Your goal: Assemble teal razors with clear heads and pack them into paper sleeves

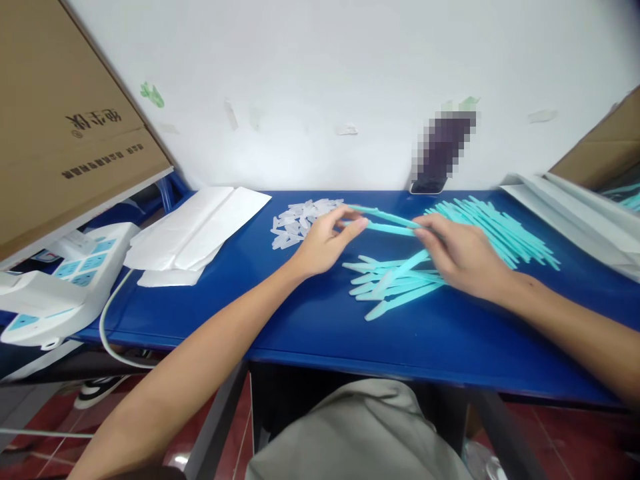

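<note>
Turquoise sticks (393, 229), two of them, span the gap between the hands above the blue counter (300, 320). The left hand (325, 241) pinches them at one end, the right hand (465, 257) at the other. Below lies a loose heap (395, 283) of similar sticks; translucent pieces (290, 223) lie beyond the left hand, a larger turquoise pile (505, 233) beyond the right.

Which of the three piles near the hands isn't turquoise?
The pile of small translucent pieces, just beyond the left hand. Its pieces are short and whitish, while the front pile and the right pile are long turquoise sticks.
</note>
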Action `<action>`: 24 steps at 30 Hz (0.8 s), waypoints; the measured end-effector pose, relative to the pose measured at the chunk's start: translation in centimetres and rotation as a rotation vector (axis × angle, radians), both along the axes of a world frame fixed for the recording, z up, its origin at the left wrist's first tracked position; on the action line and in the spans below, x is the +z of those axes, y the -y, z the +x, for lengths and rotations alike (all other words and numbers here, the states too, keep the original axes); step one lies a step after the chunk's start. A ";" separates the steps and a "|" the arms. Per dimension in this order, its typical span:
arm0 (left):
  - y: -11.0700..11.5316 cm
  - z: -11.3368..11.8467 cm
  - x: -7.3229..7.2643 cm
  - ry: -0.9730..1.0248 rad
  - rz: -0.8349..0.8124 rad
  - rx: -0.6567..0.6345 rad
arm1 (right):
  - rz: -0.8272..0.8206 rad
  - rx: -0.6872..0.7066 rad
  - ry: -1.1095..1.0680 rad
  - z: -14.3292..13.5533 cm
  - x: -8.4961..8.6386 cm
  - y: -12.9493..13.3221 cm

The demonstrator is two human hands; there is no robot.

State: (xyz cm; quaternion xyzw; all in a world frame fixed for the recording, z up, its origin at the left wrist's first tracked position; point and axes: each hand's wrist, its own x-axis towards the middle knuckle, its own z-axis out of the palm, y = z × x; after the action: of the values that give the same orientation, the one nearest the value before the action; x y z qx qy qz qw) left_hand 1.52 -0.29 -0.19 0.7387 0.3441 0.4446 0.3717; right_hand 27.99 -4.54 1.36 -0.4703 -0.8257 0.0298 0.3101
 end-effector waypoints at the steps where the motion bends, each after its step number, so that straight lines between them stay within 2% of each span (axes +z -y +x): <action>1: -0.2 -0.4 0.1 -0.063 0.091 0.037 | 0.009 -0.012 -0.005 0.1 0.1 0.0; 5: -1.5 -3.4 0.5 -0.443 0.402 0.251 | 0.015 -0.081 -0.040 0.9 0.0 -0.4; 8: -2.2 -5.3 0.6 -0.838 0.429 0.352 | 0.006 -0.117 -0.062 1.2 -0.2 -0.7; 10: -2.4 -5.6 0.3 -0.978 0.404 0.361 | 0.004 -0.109 -0.071 1.2 -0.3 -0.9; 16: -2.4 -4.7 -0.3 -1.059 0.307 0.283 | -0.025 -0.072 -0.043 0.6 -0.1 -0.7; 22: -2.6 -5.1 1.0 -0.987 0.367 -0.004 | -0.024 -0.051 -0.027 0.7 0.1 -0.5; 24: -2.6 -5.1 1.3 -0.940 0.369 -0.051 | -0.037 -0.050 -0.031 0.7 0.2 -0.5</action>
State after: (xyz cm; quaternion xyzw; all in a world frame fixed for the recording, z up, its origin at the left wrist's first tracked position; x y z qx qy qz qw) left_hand -3.61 2.26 1.13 0.9206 0.3718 0.1083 0.0506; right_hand 28.69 -4.05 1.51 -0.4961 -0.8079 0.0449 0.3149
